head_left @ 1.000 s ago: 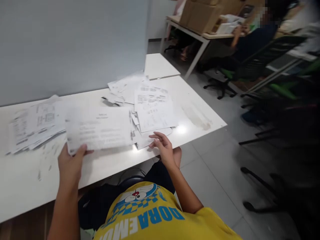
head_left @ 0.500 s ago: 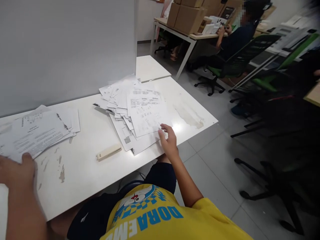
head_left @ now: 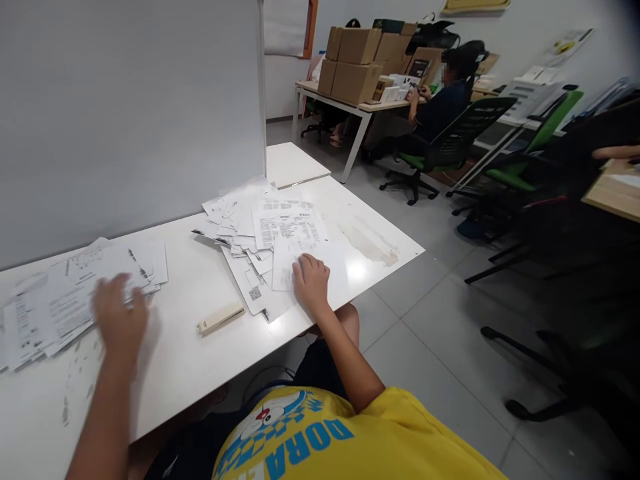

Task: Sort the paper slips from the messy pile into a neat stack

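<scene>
My right hand lies on the right pile, its fingers curled at a white sheet of paper with faint marks. Under and behind that sheet is a printed page, on a loose heap of papers. My left hand is blurred by motion, thumb apart from the fingers, over the right part of the left stack of printed papers. No paper shows in its grasp. A cream-coloured stapler-like bar lies on the table between the two piles.
The white table has worn patches and a grey partition along its back. Farther off are cardboard boxes on another table, a seated person and a green-black office chair. Another person's arm shows at far right.
My left hand has moved right and away from me, off the near edge of the left stack. My right hand has moved onto the pile and closed at the sheet. The camera view has shifted.
</scene>
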The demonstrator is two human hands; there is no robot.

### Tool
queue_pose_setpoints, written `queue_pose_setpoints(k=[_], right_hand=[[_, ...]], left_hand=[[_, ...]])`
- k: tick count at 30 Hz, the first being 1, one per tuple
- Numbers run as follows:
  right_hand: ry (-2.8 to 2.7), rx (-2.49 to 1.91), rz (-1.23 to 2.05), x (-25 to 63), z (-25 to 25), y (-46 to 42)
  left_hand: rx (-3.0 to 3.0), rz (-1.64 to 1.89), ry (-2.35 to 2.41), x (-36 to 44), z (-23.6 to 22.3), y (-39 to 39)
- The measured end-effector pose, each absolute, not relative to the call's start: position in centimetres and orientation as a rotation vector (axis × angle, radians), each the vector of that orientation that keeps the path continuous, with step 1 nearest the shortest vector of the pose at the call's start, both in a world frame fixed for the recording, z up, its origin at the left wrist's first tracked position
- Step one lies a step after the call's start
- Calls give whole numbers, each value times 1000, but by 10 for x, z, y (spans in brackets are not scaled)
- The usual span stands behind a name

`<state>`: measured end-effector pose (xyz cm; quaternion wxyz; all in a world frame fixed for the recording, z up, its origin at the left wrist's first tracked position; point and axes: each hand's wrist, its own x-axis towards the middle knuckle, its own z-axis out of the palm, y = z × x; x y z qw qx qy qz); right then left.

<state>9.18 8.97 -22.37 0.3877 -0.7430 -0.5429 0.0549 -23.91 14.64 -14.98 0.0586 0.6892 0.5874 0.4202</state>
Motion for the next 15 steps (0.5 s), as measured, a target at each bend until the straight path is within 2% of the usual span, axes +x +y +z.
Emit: queue_pose_setpoints(k=[2,5,7,10,15], right_hand=[[-1347,-1876,117,101,-228,79],[-1279,-1965,58,120,-237,63],[-1255,-2080,72,135,-245,48],[-1291,-2183,186,152,-257,22],[-1150,-2148,298,161,-266,-9]], left_hand=[[2267,1089,1643,-207,-152,157],[2554,502,1196,-124,-154,174],[2761,276,1028,-69,-154,187],[2883,200,1124,-23,-153,206],[2901,200,1087,-33,-146,213]])
